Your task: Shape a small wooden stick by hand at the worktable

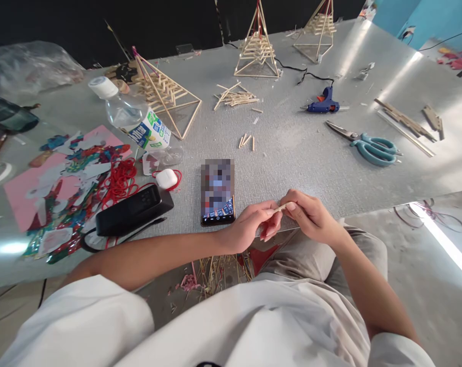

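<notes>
A short pale wooden stick (283, 207) is pinched between my two hands at the table's front edge. My left hand (249, 227) grips its left end, and my right hand (310, 215) holds the right end between thumb and fingers. Just left of my hands lies a phone (217, 196) with a partly blurred screen. A few short cut sticks (246, 141) rest on the table beyond the phone. Farther back is a loose pile of longer sticks (236, 97).
Stick pyramids (256, 53) stand at the back. A clear bottle (133, 118), black device (129, 210), white case (166, 179) and red string (119, 178) are on the left. Blue scissors (374, 148) and a blue glue gun (324, 103) lie to the right.
</notes>
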`<control>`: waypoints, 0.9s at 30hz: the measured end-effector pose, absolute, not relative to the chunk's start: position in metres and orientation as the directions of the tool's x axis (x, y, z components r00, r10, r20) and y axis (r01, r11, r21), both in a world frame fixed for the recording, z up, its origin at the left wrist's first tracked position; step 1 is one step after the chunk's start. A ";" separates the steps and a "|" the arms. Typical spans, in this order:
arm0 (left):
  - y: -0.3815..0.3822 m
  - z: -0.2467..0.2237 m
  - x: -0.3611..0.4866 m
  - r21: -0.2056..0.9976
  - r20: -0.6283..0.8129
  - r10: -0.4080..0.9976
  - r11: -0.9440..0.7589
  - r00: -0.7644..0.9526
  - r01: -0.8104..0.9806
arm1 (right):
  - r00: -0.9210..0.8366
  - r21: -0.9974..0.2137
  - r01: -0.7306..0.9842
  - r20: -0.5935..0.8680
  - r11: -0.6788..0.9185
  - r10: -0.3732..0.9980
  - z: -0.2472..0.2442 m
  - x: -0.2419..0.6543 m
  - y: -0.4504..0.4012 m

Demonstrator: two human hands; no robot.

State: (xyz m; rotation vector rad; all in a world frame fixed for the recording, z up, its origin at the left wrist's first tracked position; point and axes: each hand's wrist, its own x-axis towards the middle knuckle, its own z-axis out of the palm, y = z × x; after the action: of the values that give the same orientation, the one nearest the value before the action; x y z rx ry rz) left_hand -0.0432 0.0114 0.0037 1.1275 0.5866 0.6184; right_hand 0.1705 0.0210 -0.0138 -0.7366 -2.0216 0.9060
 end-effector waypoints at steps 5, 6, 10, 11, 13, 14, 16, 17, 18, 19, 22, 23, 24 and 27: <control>0.009 0.004 -0.043 0.950 -0.135 0.715 0.291 0.687 -0.116 | -0.526 -0.764 0.196 0.447 0.615 0.724 -0.014 0.172 0.023; 0.009 0.004 -0.043 0.953 -0.130 0.715 0.280 0.687 -0.111 | -0.529 -0.756 0.194 0.456 0.625 0.716 -0.014 0.172 0.023; 0.009 0.003 -0.043 0.972 -0.060 0.710 0.202 0.702 -0.121 | -0.536 -0.722 0.158 0.511 0.674 0.673 -0.014 0.173 0.026; 0.009 0.003 -0.043 0.976 -0.044 0.707 0.181 0.706 -0.120 | -0.535 -0.717 0.152 0.519 0.680 0.667 -0.015 0.173 0.027; 0.010 0.002 -0.043 0.981 -0.030 0.707 0.155 0.706 -0.113 | -0.537 -0.709 0.152 0.526 0.689 0.659 -0.016 0.174 0.027; 0.010 0.002 -0.044 0.982 -0.031 0.709 0.152 0.705 -0.110 | -0.541 -0.704 0.155 0.527 0.693 0.656 -0.016 0.174 0.027; 0.010 0.000 -0.044 0.981 -0.029 0.712 0.154 0.702 -0.115 | -0.547 -0.696 0.158 0.529 0.701 0.649 -0.018 0.174 0.027; 0.010 -0.001 -0.044 0.981 -0.024 0.713 0.152 0.701 -0.121 | -0.548 -0.693 0.159 0.531 0.703 0.646 -0.019 0.174 0.027; 0.009 -0.001 -0.045 0.981 -0.018 0.715 0.146 0.699 -0.125 | -0.549 -0.690 0.159 0.533 0.706 0.644 -0.019 0.174 0.027; 0.009 -0.002 -0.045 0.982 -0.013 0.717 0.140 0.697 -0.125 | -0.550 -0.687 0.158 0.535 0.709 0.641 -0.020 0.175 0.027; 0.008 -0.001 -0.045 0.987 -0.022 0.723 0.126 0.691 -0.100 | -0.549 -0.675 0.152 0.550 0.722 0.629 -0.021 0.174 0.027; 0.008 0.000 -0.045 0.989 -0.032 0.725 0.125 0.688 -0.085 | -0.549 -0.671 0.151 0.554 0.726 0.626 -0.021 0.174 0.027; 0.008 0.000 -0.044 0.989 -0.039 0.731 0.124 0.682 -0.076 | -0.545 -0.668 0.155 0.557 0.728 0.626 -0.022 0.174 0.027; 0.007 0.000 -0.042 0.985 -0.041 0.761 0.138 0.648 -0.100 | -0.517 -0.666 0.222 0.539 0.712 0.665 -0.024 0.172 0.024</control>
State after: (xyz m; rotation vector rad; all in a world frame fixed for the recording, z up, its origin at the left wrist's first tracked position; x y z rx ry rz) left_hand -0.0420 0.0073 0.0004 1.2920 0.6352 0.6862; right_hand 0.1718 0.0237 -0.0238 -0.6729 -2.0838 0.6762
